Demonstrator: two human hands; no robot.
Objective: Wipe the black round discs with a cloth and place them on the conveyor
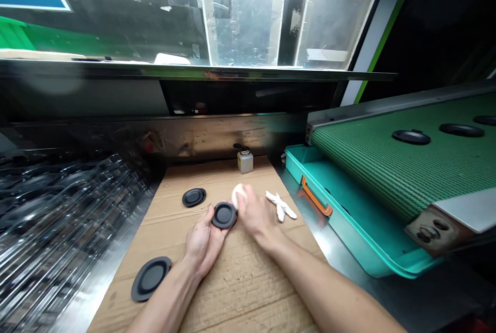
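Observation:
My left hand [203, 242] grips a small black round lid-like part [224, 215] by its edge, its recessed face turned up. Close beside it, my right hand [254, 212] pinches a white round pad [238, 194] near the part's right rim; blur hides whether the two touch. Another black round part [194, 197] lies on the cardboard [248, 291] beyond my left hand. A larger black disc [151, 278] lies to the left of my left forearm. Some crumpled white wipes [281, 205] are right of my right hand.
A small bottle [245, 160] stands at the cardboard's far edge. At right, a teal bin [349, 237] with an orange handle [316, 197] sits under a green conveyor belt [387, 168] carrying several black discs [411, 137]. Wire racks [73, 235] with dark parts fill the left.

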